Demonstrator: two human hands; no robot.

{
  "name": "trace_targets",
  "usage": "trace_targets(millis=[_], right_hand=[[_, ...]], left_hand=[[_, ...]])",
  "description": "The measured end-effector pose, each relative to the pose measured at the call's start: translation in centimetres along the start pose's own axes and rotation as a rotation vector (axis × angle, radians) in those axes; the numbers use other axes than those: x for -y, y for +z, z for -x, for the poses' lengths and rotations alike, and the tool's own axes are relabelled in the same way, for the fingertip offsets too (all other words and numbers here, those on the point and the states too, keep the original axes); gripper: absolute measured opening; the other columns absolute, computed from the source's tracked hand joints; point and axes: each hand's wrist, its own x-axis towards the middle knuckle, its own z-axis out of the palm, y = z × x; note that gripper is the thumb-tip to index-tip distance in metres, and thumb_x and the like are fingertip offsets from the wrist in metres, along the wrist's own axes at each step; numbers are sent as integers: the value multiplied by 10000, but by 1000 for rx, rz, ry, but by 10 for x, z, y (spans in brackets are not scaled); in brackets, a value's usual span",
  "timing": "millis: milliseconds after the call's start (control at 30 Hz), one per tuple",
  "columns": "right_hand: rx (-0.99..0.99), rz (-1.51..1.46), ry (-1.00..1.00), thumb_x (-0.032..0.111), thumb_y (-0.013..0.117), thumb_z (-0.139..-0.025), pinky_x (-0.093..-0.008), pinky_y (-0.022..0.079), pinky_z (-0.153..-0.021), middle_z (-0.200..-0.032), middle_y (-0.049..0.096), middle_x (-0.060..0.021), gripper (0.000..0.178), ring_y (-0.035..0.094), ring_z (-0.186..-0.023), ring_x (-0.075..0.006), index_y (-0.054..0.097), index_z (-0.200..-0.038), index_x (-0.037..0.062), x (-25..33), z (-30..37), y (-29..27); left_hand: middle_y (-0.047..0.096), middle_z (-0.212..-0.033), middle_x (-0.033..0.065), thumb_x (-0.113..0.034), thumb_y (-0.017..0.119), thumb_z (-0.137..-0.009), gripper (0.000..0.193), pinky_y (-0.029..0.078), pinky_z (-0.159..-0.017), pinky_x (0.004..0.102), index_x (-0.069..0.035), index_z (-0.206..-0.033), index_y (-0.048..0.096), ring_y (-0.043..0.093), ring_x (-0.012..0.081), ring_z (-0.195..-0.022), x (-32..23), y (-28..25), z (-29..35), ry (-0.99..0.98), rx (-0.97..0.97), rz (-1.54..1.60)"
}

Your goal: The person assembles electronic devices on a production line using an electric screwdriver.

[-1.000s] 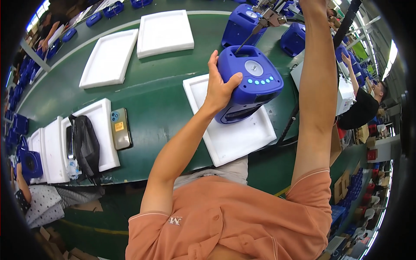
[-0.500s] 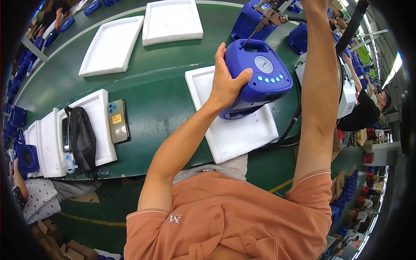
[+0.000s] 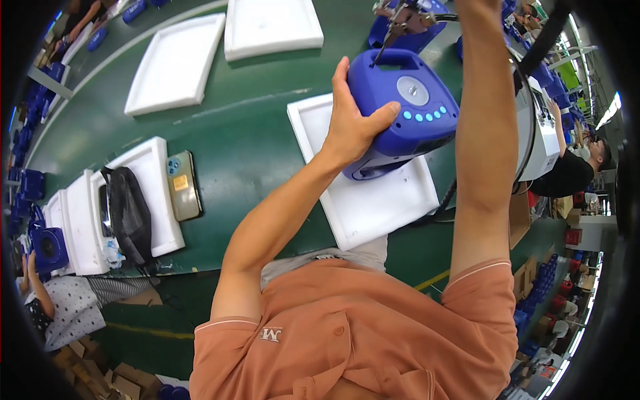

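A blue portable speaker [image 3: 390, 100] with a carrying handle, a round pale disc and a row of lit buttons is tilted over a white foam tray [image 3: 380, 217]. My left hand [image 3: 357, 123] is wrapped round its left side, thumb on the top and fingers along the edge. Above it hangs a metal driver tool [image 3: 405, 21] with a thin bit, whose tip meets the corner of the speaker beside the handle. My right forearm [image 3: 490, 127] reaches up past the speaker's right side, and its hand is cut off by the top edge of the picture.
Two white foam trays [image 3: 175, 63] lie at the back left. Further left are a phone [image 3: 183, 185], a black mesh pouch [image 3: 130, 217] and more foam trays. Another blue speaker [image 3: 417, 30] stands behind the tool. A white machine box [image 3: 543, 137] stands at right, with co-workers beyond.
The speaker and my left hand sit slightly further right and higher in the picture, along with much of the surroundings. The bit stays at the same corner, and my grip is unchanged.
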Motion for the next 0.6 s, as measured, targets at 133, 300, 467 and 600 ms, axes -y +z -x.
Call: trace_targets(millis=[133, 300, 467, 600], right_hand=[[-184, 193, -108, 479, 524, -1068, -302, 412, -560, -686, 574, -7, 505, 534, -621, -110, 687, -958, 14, -52, -35, -8], [-235, -47, 110, 526, 474, -1072, -299, 448, -562, -707, 574, -2, 579, 556, -626, -116, 667, -1015, -18, 19, -67, -64], [-310, 617, -218, 593, 477, -1031, -518, 515, -747, -881, 719, -279, 735, 702, -795, -438, 663, -978, -116, -26, -121, -101], [17, 466, 209, 578, 490, -1030, -517, 503, -869, -955, 703, -333, 737, 692, -962, -460, 645, -1033, -141, -1, -96, -93]], left_hand=[[239, -1585, 290, -378, 867, -773, 1256, 319, -1205, 430, 1, -1607, 8, 351, 363, -1454, 20, -2, 1, -14, -25, -49], [312, -1535, 264, -403, 835, -810, 1183, 341, -1178, 414, -4, -1606, 55, 398, 334, -1402, -2, -12, -2, -89, -40, -38], [605, -1221, 169, -365, 722, -919, 807, 492, -952, 321, -4, -1534, 345, 621, 212, -1058, -1, -14, -59, -224, -28, -135], [607, -1155, 167, -286, 719, -904, 710, 531, -849, 301, 9, -1474, 413, 641, 192, -975, 10, -20, -59, -230, -21, -66]])
